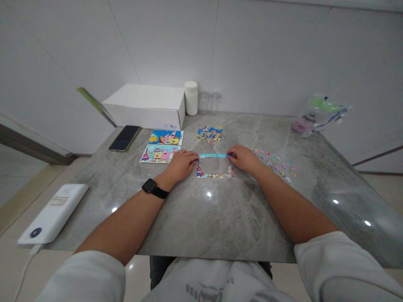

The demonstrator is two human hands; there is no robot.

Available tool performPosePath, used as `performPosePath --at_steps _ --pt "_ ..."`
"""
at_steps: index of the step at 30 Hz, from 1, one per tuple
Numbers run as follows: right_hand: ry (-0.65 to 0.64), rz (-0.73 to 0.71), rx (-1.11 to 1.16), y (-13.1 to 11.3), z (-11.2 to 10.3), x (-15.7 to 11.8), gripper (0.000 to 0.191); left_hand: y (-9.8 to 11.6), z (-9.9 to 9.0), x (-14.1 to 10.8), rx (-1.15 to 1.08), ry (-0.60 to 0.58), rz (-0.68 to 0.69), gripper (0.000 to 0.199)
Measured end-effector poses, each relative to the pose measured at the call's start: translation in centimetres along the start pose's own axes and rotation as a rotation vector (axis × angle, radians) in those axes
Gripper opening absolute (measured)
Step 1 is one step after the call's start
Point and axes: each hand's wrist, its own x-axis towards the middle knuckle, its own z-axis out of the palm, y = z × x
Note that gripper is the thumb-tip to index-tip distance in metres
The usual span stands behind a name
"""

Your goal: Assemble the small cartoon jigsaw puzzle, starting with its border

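The rectangular, multicoloured jigsaw border point(214, 175) could be buckled by uneven pressure. At its upper corners, left hand point(181, 165) and right hand point(245, 159) fingers are half-curled; any grip cannot be told.

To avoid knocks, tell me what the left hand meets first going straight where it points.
Likely the colourful rectangular jigsaw border, right ahead of the left hand, though exact contact is unclear.

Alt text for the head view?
Left hand and right hand sit at the upper corners of a puzzle border, its middle unfilled, on a gray table. A heap of pieces lies behind, scattered pieces right, two picture cards left.
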Motion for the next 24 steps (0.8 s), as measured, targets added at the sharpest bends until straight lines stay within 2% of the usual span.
performPosePath --at_steps 6,11,13,16,20,24 --pt "0.041 -0.017 0.013 0.5 0.3 0.1 0.023 -0.1 0.3 0.0 -0.013 0.007 -0.017 0.032" --pt "0.145 -0.052 0.055 0.2 -0.9 0.4 0.030 -0.2 0.5 0.2 -0.008 0.017 -0.029 0.032" --pt "0.161 -0.086 0.084 -0.6 -1.6 1.1 0.029 -0.2 0.5 0.2 -0.008 0.018 -0.031 0.032" --pt "0.118 -0.168 0.100 -2.5 -2.1 2.8 0.024 -0.2 0.4 0.3 -0.011 0.021 -0.034 0.032" --pt "0.018 -0.262 0.048 -5.6 -1.4 5.3 0.022 -0.4 0.4 0.3 -0.013 0.028 -0.033 0.032" --pt "-0.018 -0.336 -0.033 -7.5 -0.3 6.4 0.025 -0.5 0.3 0.3 -0.012 0.020 -0.032 0.031"
